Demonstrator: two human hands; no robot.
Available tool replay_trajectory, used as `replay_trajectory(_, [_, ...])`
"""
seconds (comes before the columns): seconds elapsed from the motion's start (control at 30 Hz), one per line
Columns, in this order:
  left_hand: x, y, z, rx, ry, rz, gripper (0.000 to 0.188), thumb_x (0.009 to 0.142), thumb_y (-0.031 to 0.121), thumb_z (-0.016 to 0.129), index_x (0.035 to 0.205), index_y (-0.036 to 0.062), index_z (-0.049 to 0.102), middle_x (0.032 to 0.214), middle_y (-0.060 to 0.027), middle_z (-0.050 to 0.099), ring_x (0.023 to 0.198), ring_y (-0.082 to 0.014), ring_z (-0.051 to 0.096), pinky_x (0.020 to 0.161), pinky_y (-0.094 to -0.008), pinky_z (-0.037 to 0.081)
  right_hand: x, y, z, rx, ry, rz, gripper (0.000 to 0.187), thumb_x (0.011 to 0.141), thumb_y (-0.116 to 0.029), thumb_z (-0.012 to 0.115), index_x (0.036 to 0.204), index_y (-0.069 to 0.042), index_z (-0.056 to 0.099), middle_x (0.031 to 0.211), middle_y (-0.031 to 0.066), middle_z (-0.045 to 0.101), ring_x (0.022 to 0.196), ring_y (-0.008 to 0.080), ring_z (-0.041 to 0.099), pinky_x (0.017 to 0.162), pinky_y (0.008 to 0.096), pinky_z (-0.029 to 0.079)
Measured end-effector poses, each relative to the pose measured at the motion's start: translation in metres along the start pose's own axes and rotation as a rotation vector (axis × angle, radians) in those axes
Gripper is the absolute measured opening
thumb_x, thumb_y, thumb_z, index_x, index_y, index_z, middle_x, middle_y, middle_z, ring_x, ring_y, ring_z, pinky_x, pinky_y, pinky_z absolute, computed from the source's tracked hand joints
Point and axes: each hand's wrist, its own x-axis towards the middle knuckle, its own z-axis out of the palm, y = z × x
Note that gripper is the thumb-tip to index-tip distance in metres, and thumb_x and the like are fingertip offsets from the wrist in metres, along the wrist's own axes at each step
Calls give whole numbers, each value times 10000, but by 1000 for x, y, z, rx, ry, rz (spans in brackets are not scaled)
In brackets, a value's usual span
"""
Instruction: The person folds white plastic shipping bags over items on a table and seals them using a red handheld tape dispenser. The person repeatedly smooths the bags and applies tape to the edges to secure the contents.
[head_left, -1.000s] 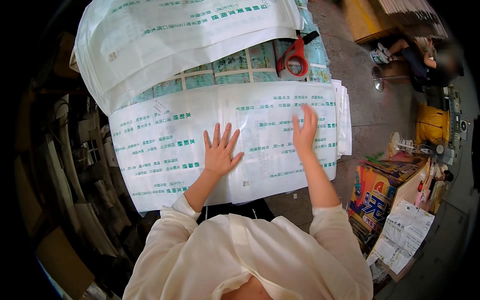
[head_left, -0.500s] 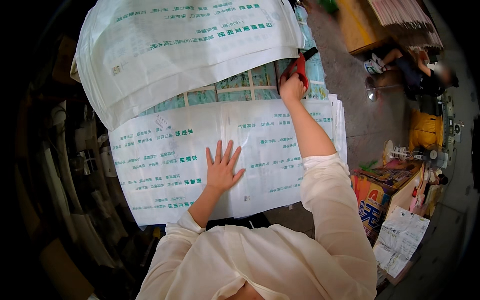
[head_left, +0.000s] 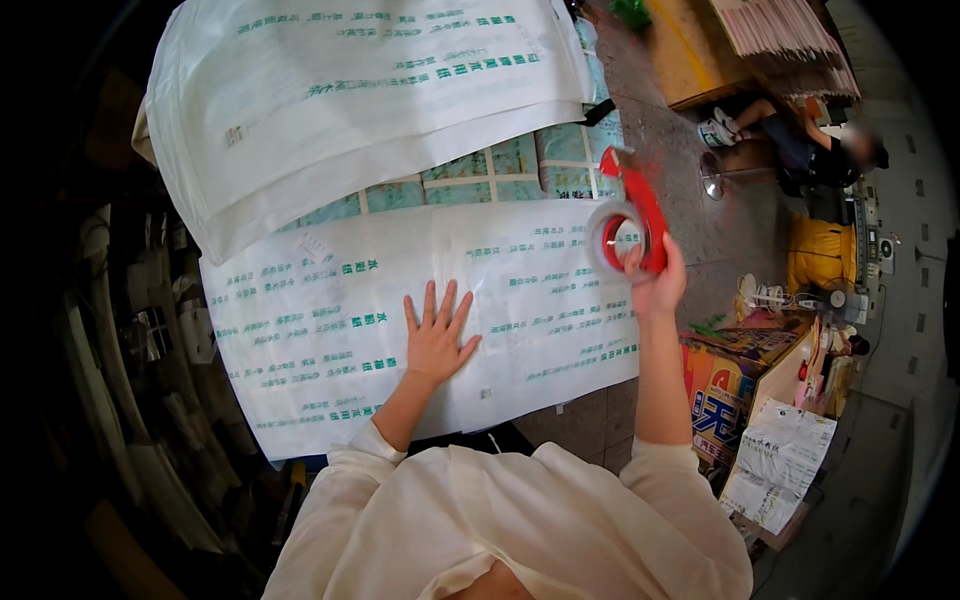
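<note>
My left hand [head_left: 435,347] lies flat with fingers spread on a white plastic sheet [head_left: 540,330] printed with green characters. My right hand [head_left: 660,283] grips a red tape dispenser [head_left: 654,222] carrying a roll of clear tape [head_left: 603,240], raised above the sheet's right edge. Beyond, another printed white sheet [head_left: 370,95] lies loosely over the far part of the stack. In the gap between the two sheets, green-patterned packs [head_left: 505,172] bound with pale straps show. A small black piece [head_left: 600,112] sticks out beside the far sheet's right corner.
At the far right a seated person [head_left: 795,135] is near a wooden table [head_left: 690,60] with stacked paper. A yellow bag [head_left: 822,250], colourful boxes [head_left: 725,395] and a creased printed paper [head_left: 785,460] stand along the right. Long rolls [head_left: 120,380] crowd the dark left side.
My right hand has drawn back toward me from the gap between the sheets, bringing the red tape dispenser up and to the right. My left hand stays pressed on the near sheet.
</note>
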Motion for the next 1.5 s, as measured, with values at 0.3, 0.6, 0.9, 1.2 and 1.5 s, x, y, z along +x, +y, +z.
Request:
replay_trajectory(0.3, [-3, -8, 5, -91, 44, 11, 731, 843, 513, 574, 1474, 206, 370, 1575, -97, 223, 1457, -380, 124, 1107, -670, 47, -84, 52, 66, 97, -104, 349, 382, 990, -290, 370, 1136, 3, 566, 616, 81, 525, 547, 195, 485, 735, 375, 446])
replay_trajectory(0.6, [-5, -13, 8, -176, 58, 11, 623, 829, 472, 606, 1335, 120, 513, 1570, -92, 228, 1459, -360, 118, 1116, -667, 56, -71, 101, 116, -100, -148, 361, 348, 983, -269, 387, 1035, 27, 563, 640, 122, 572, 577, 224, 542, 696, 358, 465])
replay_trajectory(0.9, [-5, -16, 16, -198, 114, 26, 533, 851, 461, 590, 1246, 105, 565, 1508, -91, 320, 1462, -357, 98, 1117, -671, 59, -67, 120, 134, -188, -139, 325, 314, 977, -240, 421, 963, 41, 561, 656, 140, 584, 561, 236, 550, 631, 356, 471])
replay_trajectory(1.2, [-4, -16, 14, -210, 101, 17, 450, 854, 465, 590, 1166, 141, 596, 1455, -91, 376, 1461, -359, 99, 1117, -676, 61, -55, 129, 142, -171, -122, 359, 301, 970, -241, 449, 930, 33, 568, 673, 146, 600, 569, 246, 568, 601, 352, 475])
replay_trajectory(1.5, [-4, -16, 15, -196, 124, 13, 497, 850, 469, 591, 1241, 162, 580, 1446, -77, 386, 1463, -348, 100, 1118, -674, 62, -48, 141, 149, -231, -119, 396, 317, 968, -246, 457, 865, 25, 586, 664, 142, 614, 568, 237, 583, 601, 344, 483])
